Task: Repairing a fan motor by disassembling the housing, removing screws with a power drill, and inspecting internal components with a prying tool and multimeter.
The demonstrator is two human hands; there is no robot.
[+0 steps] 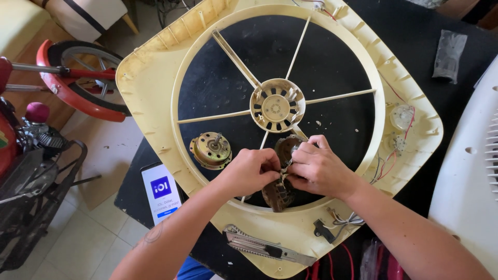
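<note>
Cream-coloured plastic forms the largest thing in view, a square fan housing (150, 67) laid flat on a black table (415, 36), with a round opening crossed by thin spokes that meet at a slotted central hub (277, 106). At three o'clock a white plastic panel (467, 171) is seen at the table's edge, and at nine o'clock, off the table, a red-rimmed wheel (78, 78) stands on the tiled floor. Inside the ring, at about seven o'clock from the hub, a brass-coloured motor end cap (210, 150) with its shaft has been set down apart, so the motor appears already lifted out of the hub and partly taken apart; the thin red and white wires (389, 163) at four o'clock are seen lying loose. A dark wound motor stator (277, 192) is held just below the hub, at six o'clock. It is gripped by the left hand (249, 171), fingers curled shut around its side, while the right hand (319, 168) pinches at its top. A grey utility knife (267, 246) lies on the housing's near rim, and a phone (161, 192) rests at eight o'clock.
</note>
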